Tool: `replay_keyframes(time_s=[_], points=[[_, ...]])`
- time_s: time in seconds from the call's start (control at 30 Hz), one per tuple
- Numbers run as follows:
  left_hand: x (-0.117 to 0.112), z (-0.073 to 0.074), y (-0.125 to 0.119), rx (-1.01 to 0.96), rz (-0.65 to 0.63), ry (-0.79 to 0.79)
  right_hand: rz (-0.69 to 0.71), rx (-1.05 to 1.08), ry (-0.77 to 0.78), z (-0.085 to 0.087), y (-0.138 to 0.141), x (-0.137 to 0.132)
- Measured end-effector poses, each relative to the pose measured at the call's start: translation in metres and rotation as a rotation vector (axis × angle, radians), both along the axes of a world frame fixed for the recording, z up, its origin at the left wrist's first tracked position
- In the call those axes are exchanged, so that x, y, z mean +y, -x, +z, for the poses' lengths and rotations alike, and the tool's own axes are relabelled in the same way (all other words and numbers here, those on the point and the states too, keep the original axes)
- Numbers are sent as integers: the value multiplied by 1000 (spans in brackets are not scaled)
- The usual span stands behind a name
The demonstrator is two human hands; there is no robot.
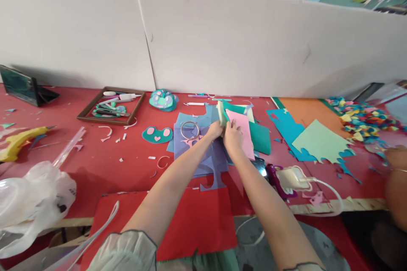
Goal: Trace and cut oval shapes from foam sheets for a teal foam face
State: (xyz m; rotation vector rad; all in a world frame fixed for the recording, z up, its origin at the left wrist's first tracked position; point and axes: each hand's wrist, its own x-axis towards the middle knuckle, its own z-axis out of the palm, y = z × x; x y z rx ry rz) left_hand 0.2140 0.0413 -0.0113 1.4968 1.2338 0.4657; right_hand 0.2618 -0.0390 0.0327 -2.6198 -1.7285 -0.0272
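Observation:
Both my hands meet over the middle of the red table. My left hand point(216, 129) is closed on the near edge of some folded felt sheets point(234, 107), cream and green. Fingers bent, my right hand point(233, 137) grips a pink felt sheet point(245, 132) leaning against them. A folded green felt piece point(261, 137) lies just right of the pink one. Under my forearms spread purple-blue felt sheets point(184, 152) with cut-out edges, and a metal ring point(190, 130) rests on them. Left of these lies a teal felt mask shape point(157, 135) with pink patches.
A brown wooden tray point(83, 115) holds tools. Stacked felt shapes point(163, 100) stand beside it. At left are a yellow glue gun point(23, 142) and a plastic bag point(38, 194). Rightward lie pale green felt point(321, 139), a white power bank point(292, 178) and colourful scraps point(365, 118). Another person's arm point(397, 186) is at right.

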Motion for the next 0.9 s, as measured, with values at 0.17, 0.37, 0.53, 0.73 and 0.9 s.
replay_keyframes(time_s=[0.17, 0.37, 0.53, 0.73, 0.9], points=[[-16, 2, 1, -67, 10, -229, -4, -52, -45, -4, 0, 3], [-18, 14, 5, -144, 68, -402, 32, -67, -170, 9, 2, 8], [-14, 23, 25, -113, 126, -455, 58, -54, -168, 18, 6, 8], [-14, 26, 47, 14, 167, -408, 64, -54, -114, 26, 9, 5], [-9, 30, 65, 235, 157, -293, 107, -51, -89, 17, 15, 4]])
